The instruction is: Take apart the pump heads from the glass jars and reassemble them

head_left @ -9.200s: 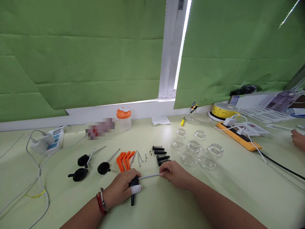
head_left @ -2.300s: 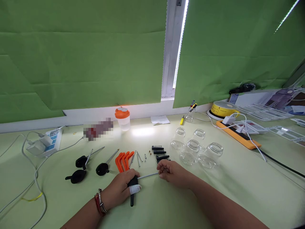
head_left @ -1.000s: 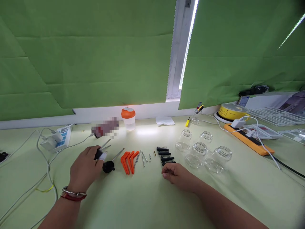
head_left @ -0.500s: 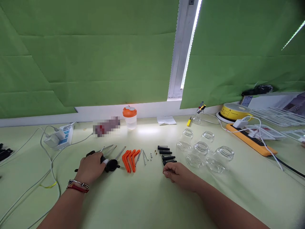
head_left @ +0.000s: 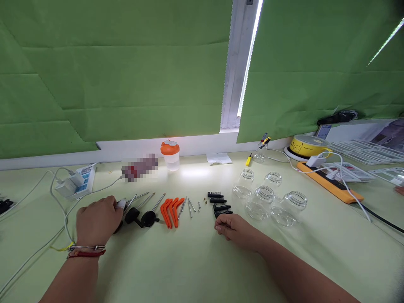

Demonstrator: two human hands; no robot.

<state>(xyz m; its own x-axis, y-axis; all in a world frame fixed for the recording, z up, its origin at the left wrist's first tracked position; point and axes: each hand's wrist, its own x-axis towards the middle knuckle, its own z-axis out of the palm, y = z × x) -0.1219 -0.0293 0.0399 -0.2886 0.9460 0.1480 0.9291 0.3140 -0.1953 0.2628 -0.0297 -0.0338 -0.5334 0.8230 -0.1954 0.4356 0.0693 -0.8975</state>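
Note:
My left hand (head_left: 97, 221) is over the leftmost of the black round-headed parts with metal rods, its fingers curled down and mostly hidden. What they hold, if anything, I cannot make out; a white covering shows at a fingertip. Just to its right lie a black part (head_left: 134, 215) and another black round part (head_left: 148, 219), each with a thin rod. Beside these are several orange bent handles (head_left: 172, 212), metal pins (head_left: 190, 207) and tiny nuts (head_left: 199, 206). My right hand (head_left: 235, 227) rests loosely closed on the table, touching or just in front of the black pieces with springs (head_left: 220, 201).
Several clear glass jars (head_left: 264, 202) stand right of centre. Behind are an orange-lidded cup (head_left: 171, 155), a folded white paper (head_left: 219, 158) and a small glass with screwdrivers (head_left: 260, 154). An orange power strip (head_left: 344, 189) lies right; white cables (head_left: 67, 210) cross the left side.
My left hand has moved left, uncovering the black parts it was over. My right hand stays in place, still closed. The view has shifted slightly.

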